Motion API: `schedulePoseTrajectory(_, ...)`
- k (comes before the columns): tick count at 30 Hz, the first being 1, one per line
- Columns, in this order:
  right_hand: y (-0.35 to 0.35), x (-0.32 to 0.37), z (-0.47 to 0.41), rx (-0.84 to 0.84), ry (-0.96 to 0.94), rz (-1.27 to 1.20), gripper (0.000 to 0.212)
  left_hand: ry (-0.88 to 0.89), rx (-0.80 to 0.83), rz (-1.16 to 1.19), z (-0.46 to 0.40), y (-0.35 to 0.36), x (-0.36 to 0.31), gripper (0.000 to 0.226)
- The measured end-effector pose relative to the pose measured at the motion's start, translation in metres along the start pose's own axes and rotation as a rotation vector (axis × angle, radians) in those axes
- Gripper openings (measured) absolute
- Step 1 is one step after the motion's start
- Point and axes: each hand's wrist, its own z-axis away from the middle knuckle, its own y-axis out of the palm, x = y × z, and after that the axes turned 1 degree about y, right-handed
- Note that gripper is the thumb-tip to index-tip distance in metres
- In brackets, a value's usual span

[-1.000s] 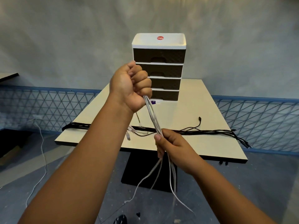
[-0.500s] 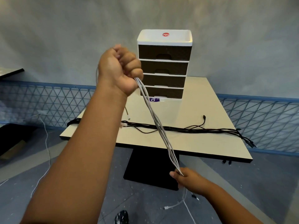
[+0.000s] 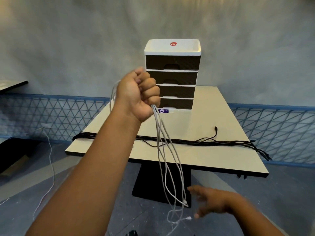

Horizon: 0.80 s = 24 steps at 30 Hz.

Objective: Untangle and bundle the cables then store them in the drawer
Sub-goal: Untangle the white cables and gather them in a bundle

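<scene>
My left hand (image 3: 139,94) is raised in a fist and grips several white cables (image 3: 167,160) near one end; they hang loose from it, down past the table's front edge. My right hand (image 3: 211,201) is low at the right of their dangling ends, blurred, fingers spread, holding nothing. A bundle of black cables (image 3: 196,142) lies stretched across the beige table (image 3: 221,155) from left to right. At the table's far side stands a drawer unit (image 3: 172,75) with a white top and dark drawers, all closed.
A small purple-and-white label (image 3: 164,111) lies in front of the drawer unit. A thin white cable (image 3: 51,166) trails over the grey floor at the left. Blue mesh fencing (image 3: 272,133) runs along the wall behind. Another tabletop edge (image 3: 12,85) shows at far left.
My right hand slid down along the white cables and has let go of them; they now hang slack. My left hand stays raised, holding the upper end.
</scene>
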Motion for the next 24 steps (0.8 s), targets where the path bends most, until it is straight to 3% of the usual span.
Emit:
schedulePoseTrajectory(1, -0.007, 0.008, 0.007, 0.008, 0.0, -0.008, 0.08, -0.026, -0.004, -0.029, 0.004, 0.0, 0.007, 0.058)
schedulePoseTrajectory(3, -0.019, 0.029, 0.021, -0.092, -0.071, -0.151, 0.061, -0.108, 0.015, -0.085, 0.012, -0.001, 0.022, 0.057)
schedulePoseTrajectory(6, -0.029, 0.066, 0.044, -0.247, -0.312, -0.608, 0.026, -0.337, 0.112, -0.177, 0.026, -0.003, 0.049, 0.054)
schedulePoseTrajectory(8, -0.031, 0.091, 0.058, -0.218, -0.448, -0.852, 0.041, -0.503, 0.183, -0.218, 0.035, -0.007, 0.068, 0.05)
schedulePoseTrajectory(10, -0.029, 0.113, 0.066, -0.179, -0.51, -0.93, 0.05, -0.632, 0.26, -0.253, 0.044, -0.013, 0.084, 0.046)
schedulePoseTrajectory(14, -0.024, 0.131, 0.067, -0.102, -0.407, -1.023, 0.07, -0.821, 0.381, -0.286, 0.054, -0.031, 0.104, 0.044)
schedulePoseTrajectory(20, -0.026, 0.128, 0.061, 0.055, -0.332, -1.243, 0.066, -0.963, 0.425, -0.344, 0.067, -0.048, 0.125, 0.046)
schedulePoseTrajectory(24, -0.031, 0.133, 0.063, 0.101, -0.37, -1.222, 0.052, -0.983, 0.398, -0.428, 0.073, -0.058, 0.137, 0.047)
